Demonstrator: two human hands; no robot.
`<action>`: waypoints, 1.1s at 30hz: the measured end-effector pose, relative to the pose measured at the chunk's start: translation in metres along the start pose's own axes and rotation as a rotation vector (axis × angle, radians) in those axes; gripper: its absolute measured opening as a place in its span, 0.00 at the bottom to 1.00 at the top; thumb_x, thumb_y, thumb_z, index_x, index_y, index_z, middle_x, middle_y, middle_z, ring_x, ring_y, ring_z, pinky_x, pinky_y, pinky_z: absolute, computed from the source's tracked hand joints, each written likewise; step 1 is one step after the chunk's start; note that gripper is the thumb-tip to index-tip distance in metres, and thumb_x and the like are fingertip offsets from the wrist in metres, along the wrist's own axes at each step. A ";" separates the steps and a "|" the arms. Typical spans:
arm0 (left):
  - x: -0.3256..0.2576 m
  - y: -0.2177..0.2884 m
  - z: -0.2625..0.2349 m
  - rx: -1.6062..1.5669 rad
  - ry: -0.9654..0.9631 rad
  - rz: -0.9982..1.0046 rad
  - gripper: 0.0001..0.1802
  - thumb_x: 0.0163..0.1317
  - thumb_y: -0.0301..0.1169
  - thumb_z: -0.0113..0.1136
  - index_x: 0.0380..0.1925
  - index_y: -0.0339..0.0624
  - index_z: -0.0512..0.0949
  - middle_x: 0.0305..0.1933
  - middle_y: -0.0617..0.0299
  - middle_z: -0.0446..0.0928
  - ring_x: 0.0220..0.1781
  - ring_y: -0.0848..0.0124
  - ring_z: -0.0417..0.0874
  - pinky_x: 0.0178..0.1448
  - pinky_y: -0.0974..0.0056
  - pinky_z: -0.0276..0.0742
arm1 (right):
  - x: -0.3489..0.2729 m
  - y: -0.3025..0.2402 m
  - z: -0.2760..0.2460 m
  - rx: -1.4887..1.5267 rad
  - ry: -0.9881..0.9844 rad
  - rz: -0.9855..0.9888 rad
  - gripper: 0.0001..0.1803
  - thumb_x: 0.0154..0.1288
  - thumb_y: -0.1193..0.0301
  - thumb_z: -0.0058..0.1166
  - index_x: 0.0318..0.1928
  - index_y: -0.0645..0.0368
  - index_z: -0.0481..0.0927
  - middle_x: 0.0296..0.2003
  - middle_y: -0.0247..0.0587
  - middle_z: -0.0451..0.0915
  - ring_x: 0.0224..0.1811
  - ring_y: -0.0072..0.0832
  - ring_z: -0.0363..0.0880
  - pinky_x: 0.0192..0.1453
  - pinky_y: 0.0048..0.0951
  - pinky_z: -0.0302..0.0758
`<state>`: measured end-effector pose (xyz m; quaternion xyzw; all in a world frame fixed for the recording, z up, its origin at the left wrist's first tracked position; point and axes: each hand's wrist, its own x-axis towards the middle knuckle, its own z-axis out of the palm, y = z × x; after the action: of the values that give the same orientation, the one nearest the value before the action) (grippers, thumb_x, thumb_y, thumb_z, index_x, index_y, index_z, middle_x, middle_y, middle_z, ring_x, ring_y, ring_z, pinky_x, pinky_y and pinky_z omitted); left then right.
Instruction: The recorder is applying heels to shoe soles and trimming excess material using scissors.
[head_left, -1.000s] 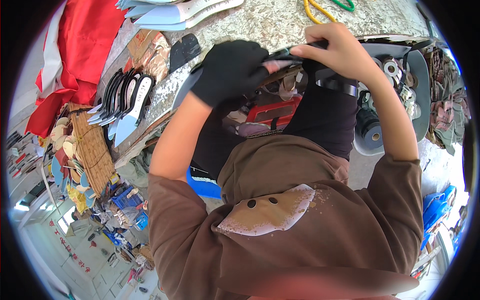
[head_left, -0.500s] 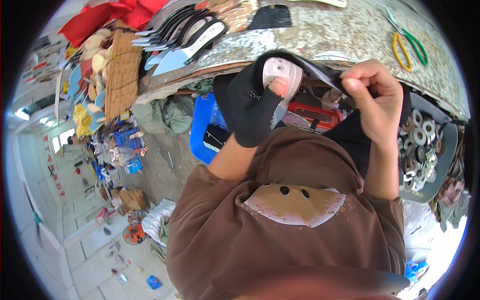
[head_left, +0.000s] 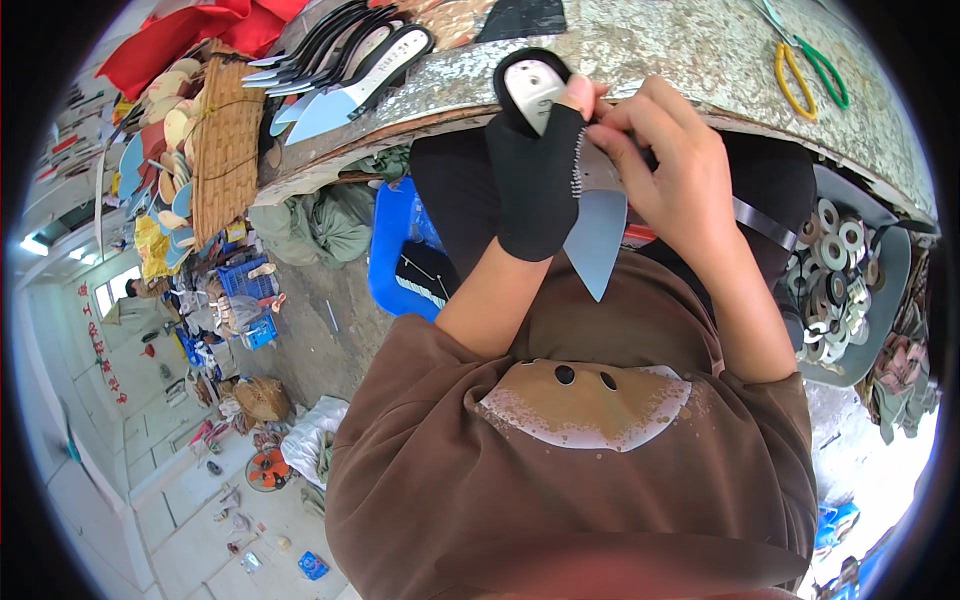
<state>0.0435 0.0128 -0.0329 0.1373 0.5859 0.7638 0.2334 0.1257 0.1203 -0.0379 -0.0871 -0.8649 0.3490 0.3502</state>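
My left hand (head_left: 535, 185), in a black fingerless glove, is closed around an insole (head_left: 598, 240). The insole has a white heel edged in black and a pointed blue-grey front that faces my body. My bare right hand (head_left: 672, 165) is closed, its thumb and fingertips pinching at the insole's side, close to my left thumb. Out past my right wrist trails a dark, shiny strip (head_left: 765, 222). The pinched spot itself is hidden by my fingers, so I cannot tell how much of the strip lies along the edge.
Similar insoles (head_left: 375, 75) lie piled on the worn worktable (head_left: 660, 50) at far left. Pliers (head_left: 795, 55) with yellow and green handles lie far right. A blue basket (head_left: 385, 255) stands below the table; a grey bin (head_left: 895, 290) of tape rolls is at right.
My right hand has come left to the insole, near my left thumb. The insole has turned, showing its blue-grey pointed front. The black strip stretched between my hands earlier now trails beyond my right wrist.
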 end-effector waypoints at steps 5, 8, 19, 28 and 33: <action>-0.003 0.006 0.012 0.060 0.092 0.025 0.11 0.68 0.33 0.60 0.33 0.35 0.77 0.29 0.61 0.78 0.28 0.73 0.80 0.36 0.68 0.74 | -0.035 0.018 0.005 -0.039 -0.060 0.026 0.11 0.58 0.67 0.65 0.29 0.56 0.76 0.28 0.37 0.70 0.23 0.41 0.76 0.23 0.38 0.71; -0.005 -0.001 0.017 0.081 0.132 0.061 0.12 0.68 0.33 0.60 0.31 0.35 0.75 0.30 0.60 0.78 0.29 0.72 0.79 0.36 0.68 0.74 | -0.046 0.022 0.004 -0.040 -0.098 0.112 0.11 0.59 0.68 0.64 0.29 0.57 0.75 0.28 0.38 0.70 0.24 0.42 0.76 0.24 0.39 0.72; -0.003 -0.013 -0.010 0.337 -0.413 0.425 0.06 0.64 0.21 0.61 0.40 0.32 0.80 0.40 0.54 0.83 0.41 0.68 0.84 0.45 0.66 0.80 | -0.044 0.052 -0.017 1.034 -0.184 0.607 0.16 0.76 0.63 0.50 0.40 0.63 0.84 0.28 0.27 0.78 0.29 0.12 0.69 0.31 0.19 0.67; -0.014 -0.040 -0.005 0.390 -0.318 0.718 0.11 0.64 0.21 0.62 0.47 0.37 0.77 0.42 0.52 0.83 0.44 0.66 0.83 0.51 0.64 0.79 | -0.039 0.032 -0.035 0.488 -0.203 0.327 0.05 0.63 0.77 0.62 0.36 0.63 0.79 0.22 0.38 0.77 0.22 0.20 0.72 0.27 0.25 0.67; -0.003 -0.018 0.022 0.715 -0.620 0.691 0.19 0.65 0.41 0.64 0.41 0.35 0.74 0.46 0.51 0.77 0.49 0.62 0.78 0.58 0.55 0.74 | -0.052 0.056 -0.022 0.571 -0.052 0.258 0.07 0.62 0.73 0.62 0.36 0.62 0.77 0.21 0.39 0.74 0.21 0.22 0.71 0.27 0.28 0.68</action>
<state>0.0604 0.0338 -0.0441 0.6075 0.6328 0.4749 0.0704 0.1733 0.1526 -0.0923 -0.0852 -0.7222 0.6215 0.2913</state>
